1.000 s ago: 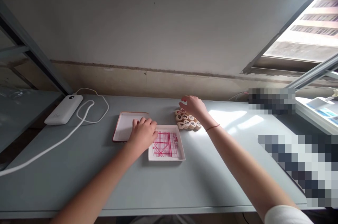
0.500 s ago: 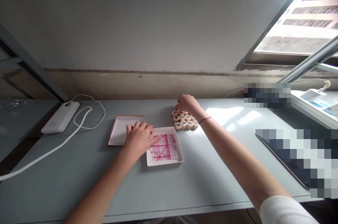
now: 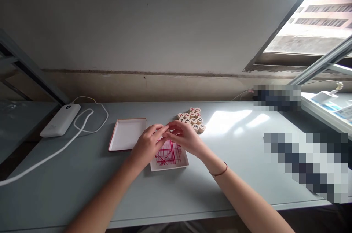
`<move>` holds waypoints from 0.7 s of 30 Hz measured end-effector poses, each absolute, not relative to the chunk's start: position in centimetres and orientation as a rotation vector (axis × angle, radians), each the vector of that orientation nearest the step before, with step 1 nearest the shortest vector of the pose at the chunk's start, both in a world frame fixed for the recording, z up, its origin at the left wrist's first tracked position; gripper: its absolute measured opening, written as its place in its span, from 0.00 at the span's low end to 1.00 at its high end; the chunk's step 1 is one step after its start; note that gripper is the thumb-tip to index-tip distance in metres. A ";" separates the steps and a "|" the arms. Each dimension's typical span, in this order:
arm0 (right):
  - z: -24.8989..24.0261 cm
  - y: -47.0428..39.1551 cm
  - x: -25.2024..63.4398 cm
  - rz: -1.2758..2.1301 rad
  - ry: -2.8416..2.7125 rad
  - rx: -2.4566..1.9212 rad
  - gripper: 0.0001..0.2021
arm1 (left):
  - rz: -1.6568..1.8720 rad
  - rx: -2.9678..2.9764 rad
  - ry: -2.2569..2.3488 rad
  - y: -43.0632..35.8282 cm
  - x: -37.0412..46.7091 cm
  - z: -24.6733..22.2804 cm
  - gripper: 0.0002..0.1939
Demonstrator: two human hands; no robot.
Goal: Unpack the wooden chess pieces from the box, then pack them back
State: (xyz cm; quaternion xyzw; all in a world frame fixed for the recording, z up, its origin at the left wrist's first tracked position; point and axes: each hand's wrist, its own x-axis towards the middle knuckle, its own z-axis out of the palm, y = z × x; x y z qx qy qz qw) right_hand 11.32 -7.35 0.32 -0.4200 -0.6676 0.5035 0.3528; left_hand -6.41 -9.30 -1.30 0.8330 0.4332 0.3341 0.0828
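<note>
My left hand (image 3: 150, 141) and my right hand (image 3: 184, 136) meet above the far side of a shallow white box (image 3: 170, 168) with a red-lined sheet in it. The fingertips of both are pinched together, and a sliver of a Chinese chess piece (image 3: 167, 130) shows between them; the fingers cover most of it. Just behind my right hand stand rows of round wooden Chinese chess pieces (image 3: 193, 119), marked in red and black. An orange-edged white lid (image 3: 128, 134) lies to the left of the box, inside up.
On the left of the grey desk lies a white power bank (image 3: 61, 120) with a white cable (image 3: 56, 157). Blurred-out objects (image 3: 305, 167) lie at the right. Behind the desk rises a wall, with metal posts (image 3: 320, 62) at the sides.
My right hand has come from the back of the chess pieces toward me and left, meeting my left hand. My left hand has shifted slightly right over the box. The view has moved a little.
</note>
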 end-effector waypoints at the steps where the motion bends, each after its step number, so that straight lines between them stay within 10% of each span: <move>1: 0.1 -7.2 11.4 1.311 -1.711 -1.090 0.15 | 0.995 2.456 1.298 -9.4 -6.4 -1.3 0.16; 9: -0.3 -6.8 12.6 1.146 -1.686 -1.205 0.12 | 0.940 2.412 1.370 -9.0 -6.8 -1.4 0.01; 21: -1.5 -8.2 11.0 0.560 -2.236 -1.112 0.13 | 0.625 2.550 1.622 -8.9 -7.5 -2.8 0.20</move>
